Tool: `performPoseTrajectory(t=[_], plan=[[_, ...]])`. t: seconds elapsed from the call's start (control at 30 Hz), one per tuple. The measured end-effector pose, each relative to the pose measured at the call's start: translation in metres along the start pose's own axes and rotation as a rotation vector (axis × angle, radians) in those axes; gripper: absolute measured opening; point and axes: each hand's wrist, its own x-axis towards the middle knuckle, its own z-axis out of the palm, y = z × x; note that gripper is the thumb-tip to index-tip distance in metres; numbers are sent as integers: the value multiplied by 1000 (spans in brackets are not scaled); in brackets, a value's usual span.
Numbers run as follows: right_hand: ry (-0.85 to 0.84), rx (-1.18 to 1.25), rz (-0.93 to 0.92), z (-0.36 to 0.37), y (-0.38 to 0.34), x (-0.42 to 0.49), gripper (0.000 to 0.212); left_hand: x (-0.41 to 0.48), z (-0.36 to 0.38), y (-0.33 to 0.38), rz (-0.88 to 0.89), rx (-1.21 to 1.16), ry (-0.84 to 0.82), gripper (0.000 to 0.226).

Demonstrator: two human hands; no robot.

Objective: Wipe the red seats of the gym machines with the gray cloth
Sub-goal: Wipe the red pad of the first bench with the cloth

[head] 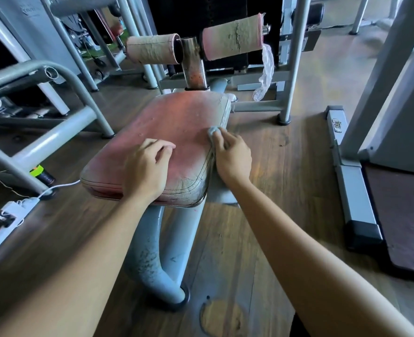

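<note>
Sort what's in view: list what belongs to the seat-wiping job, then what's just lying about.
For the job: red seat, gray cloth in the right hand, left hand resting on the seat.

Lying about: plastic bag, power strip, white cable, green-capped can.

Two worn, cracked foam roller pads stick out to either side of a rusty metal post; a crumpled clear plastic bag hangs from the grey frame beside the right-hand pad; a white power strip with a white cable lies on the brown wooden floor at far left; near it stands a small can with a bright green band; a dark mat lies at far right.
</note>
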Motion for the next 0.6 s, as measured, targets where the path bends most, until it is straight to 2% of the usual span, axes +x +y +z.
performPoseTrajectory(t=[0.1,0.27,0.47,0.6], plan=[[24,97,98,3,-3,4,35,-1,1,2,-19,4,18,30],[56,197,43,0,0,-44,31,-1,0,3,-22,6,13,28],[70,165,180,7,-10,9,35,-2,0,5,-22,42,22,28],[73,144,71,3,-6,-19,29,-2,0,5,-17,36,37,30]])
